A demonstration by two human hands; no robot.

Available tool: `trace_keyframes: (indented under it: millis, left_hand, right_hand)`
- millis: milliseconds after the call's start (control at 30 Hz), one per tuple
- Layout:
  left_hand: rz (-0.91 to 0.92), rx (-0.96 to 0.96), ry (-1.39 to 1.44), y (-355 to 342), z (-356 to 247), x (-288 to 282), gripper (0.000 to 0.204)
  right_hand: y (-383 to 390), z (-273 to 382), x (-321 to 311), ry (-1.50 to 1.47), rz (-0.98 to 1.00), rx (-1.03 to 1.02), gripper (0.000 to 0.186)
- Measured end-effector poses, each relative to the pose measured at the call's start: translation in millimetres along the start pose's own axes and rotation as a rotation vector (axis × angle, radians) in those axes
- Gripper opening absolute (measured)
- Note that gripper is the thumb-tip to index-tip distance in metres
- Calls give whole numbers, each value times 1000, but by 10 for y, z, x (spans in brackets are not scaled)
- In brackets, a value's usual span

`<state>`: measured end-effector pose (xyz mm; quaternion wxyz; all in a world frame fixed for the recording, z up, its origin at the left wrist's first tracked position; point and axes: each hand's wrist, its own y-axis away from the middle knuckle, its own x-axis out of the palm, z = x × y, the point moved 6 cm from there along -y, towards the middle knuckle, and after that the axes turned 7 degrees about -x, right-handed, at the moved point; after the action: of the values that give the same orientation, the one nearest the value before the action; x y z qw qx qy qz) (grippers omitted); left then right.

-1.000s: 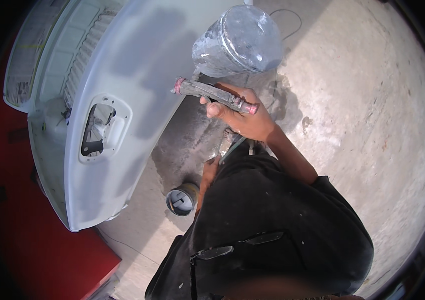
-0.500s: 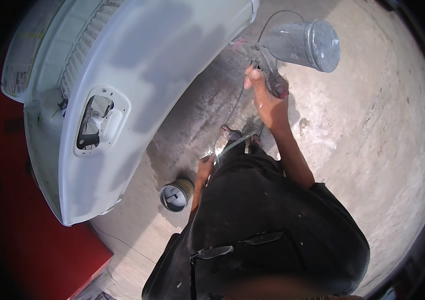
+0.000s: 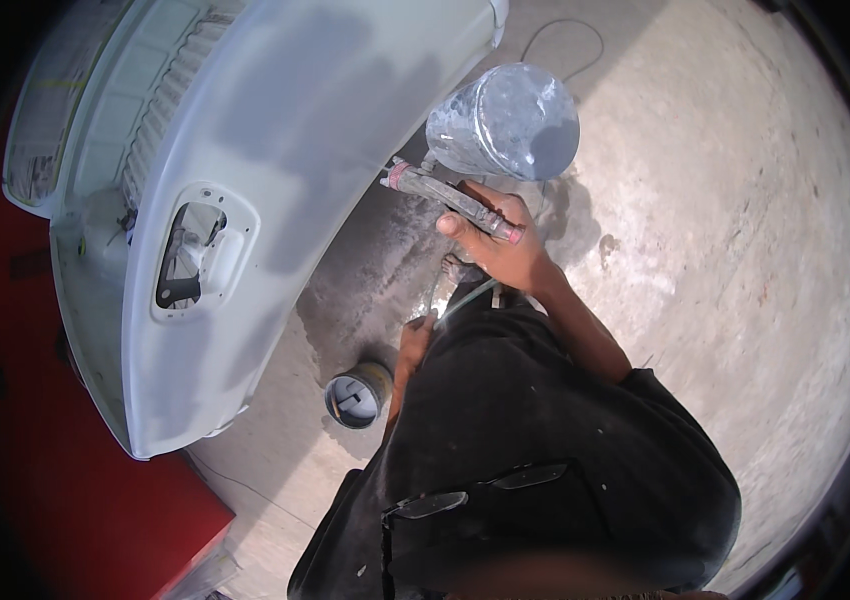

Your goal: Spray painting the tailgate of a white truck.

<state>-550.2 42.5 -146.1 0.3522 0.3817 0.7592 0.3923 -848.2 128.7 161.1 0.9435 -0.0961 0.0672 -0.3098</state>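
With our right hand (image 3: 519,258) we grip a spray gun (image 3: 450,198), its fingers curled round the body and the thumb showing along the near side; the trigger is hidden from us, so we cannot tell whether it is pulled. The gun lies aslant in our view, its nozzle end with a reddish ring toward the panel (image 3: 290,170), close by the edge; we cannot tell how much air lies between them. A grey, paint-smeared metal cup (image 3: 530,120) is attached to the gun, on the side away from us.

Our left hand (image 3: 414,338) is low beside our dark shirt (image 3: 555,430), its fingers closed round a greenish hose (image 3: 467,303) that runs across in front of our legs.

The panel is pale, with broad grey patches and a rounded cut-out (image 3: 189,265) near its left edge. Between it and our left forearm, a round tin (image 3: 356,397) stands on the concrete floor (image 3: 715,260), with something whitish and a stick-like piece inside. A red surface (image 3: 85,490) lies at lower left, and glasses (image 3: 432,506) show at the bottom.
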Motion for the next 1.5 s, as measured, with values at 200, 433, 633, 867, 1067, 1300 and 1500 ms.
trace_keyframes:
  millis: [200, 433, 633, 867, 1067, 1300, 1500]
  left_hand:
    - [-34, 39, -12, -84, 79, 4, 68]
    - [-25, -14, -39, -52, 46, 3, 60]
    - [-23, 79, 37, 9, 19, 66, 58]
    - [-24, 60, 9, 99, -75, 124, 60]
    - [-53, 115, -30, -24, 29, 106, 59]
    - [-99, 92, -20, 105, -67, 142, 55]
    - [-118, 87, -34, -91, 164, 144, 62]
  right_hand:
    - [10, -114, -361, -27, -413, 73, 42]
    - [18, -159, -374, -42, -405, 90, 40]
    - [10, -188, -152, -4, -90, 33, 39]
    - [26, -262, -112, -83, 30, 33, 38]
    - [98, -348, -401, -48, -210, 83, 42]
    - [160, -464, -633, -110, -509, 98, 44]
    - [319, -491, -508, -8, -331, 113, 41]
